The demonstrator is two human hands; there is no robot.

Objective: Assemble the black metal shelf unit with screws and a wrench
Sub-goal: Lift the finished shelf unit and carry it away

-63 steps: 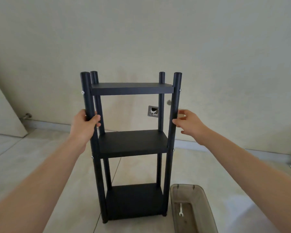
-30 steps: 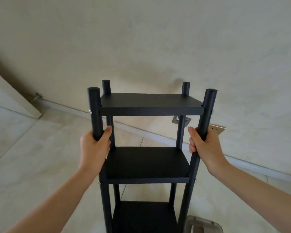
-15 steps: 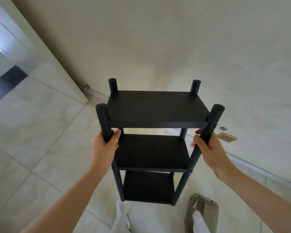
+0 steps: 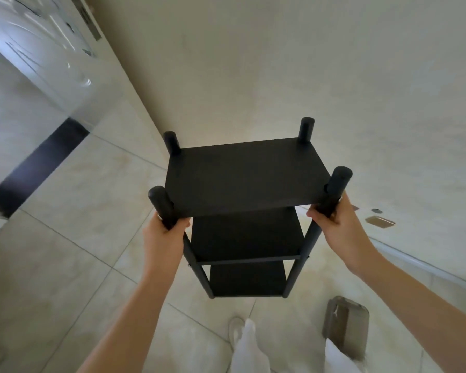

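Head view, looking steeply down. Floor (image 4: 86,200): pale glossy marble-look tiles with thin grout lines; a black strip (image 4: 38,165) crosses it at upper left beside a blurred white reflective panel (image 4: 35,57). Wall (image 4: 280,63): plain cream, meeting the floor along a light skirting at right. On the wall low at right, a brass-coloured plate (image 4: 379,221) and a small round fitting just above it. No readable writing or brand marks anywhere.

Black metal shelf unit (image 4: 244,179): three tiers, four round posts, upright close to the wall; whether its feet touch the floor cannot be told.

Left hand (image 4: 163,239): fingers curled tight round the near-left post just below the top shelf. Right hand (image 4: 339,227): fingers clamped round the near-right post at similar height.

Grey translucent tray (image 4: 345,325) on the floor near the unit's near-right foot, holding a small pale wrench (image 4: 336,311). White trouser legs and one pale shoe (image 4: 236,331) at the bottom edge.
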